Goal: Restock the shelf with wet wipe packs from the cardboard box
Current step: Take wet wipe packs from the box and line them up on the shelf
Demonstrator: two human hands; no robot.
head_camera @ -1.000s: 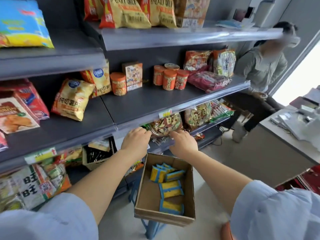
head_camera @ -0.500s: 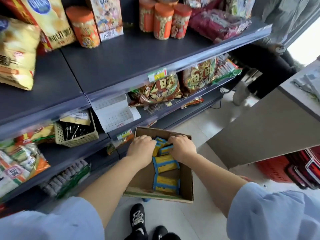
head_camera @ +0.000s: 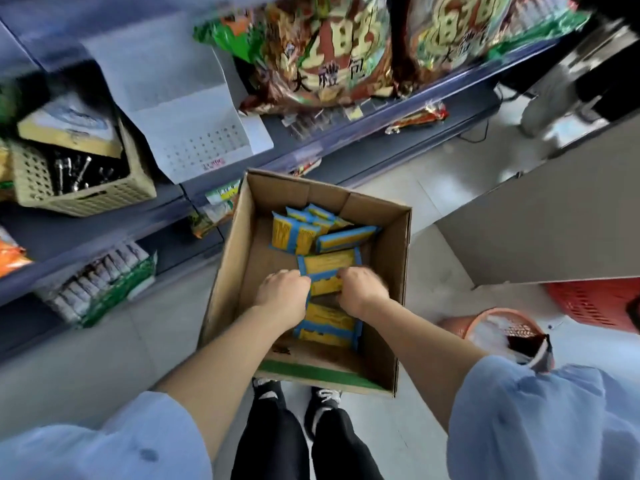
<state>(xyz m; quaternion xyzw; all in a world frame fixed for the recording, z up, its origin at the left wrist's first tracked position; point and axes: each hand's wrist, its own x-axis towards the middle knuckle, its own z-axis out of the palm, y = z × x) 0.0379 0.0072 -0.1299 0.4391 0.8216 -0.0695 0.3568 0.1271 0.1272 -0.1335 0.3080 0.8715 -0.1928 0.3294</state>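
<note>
An open cardboard box [head_camera: 398, 271] stands below me, in front of the shelf. Several yellow-and-blue wet wipe packs lie inside it, with a loose group [head_camera: 308, 230] at the far end and another pack [head_camera: 329, 327] near me. Both hands are down in the box. My left hand [head_camera: 282, 292] and my right hand [head_camera: 362, 289] grip the two ends of one wet wipe pack [head_camera: 327, 271] in the middle. Their fingertips are hidden under the knuckles.
The dark shelf [head_camera: 346, 133] in front carries large snack bags [head_camera: 329, 53], a white perforated tray [head_camera: 197, 133] and a beige basket [head_camera: 86, 192]. A grey counter [head_camera: 554, 220] stands on the right, with an orange bin [head_camera: 505, 334] and a red basket [head_camera: 599, 303] on the floor.
My head has tilted down towards the box. Both hands came down from the shelf edge into the box, then moved nearer to me and took hold of a pack in the middle.
</note>
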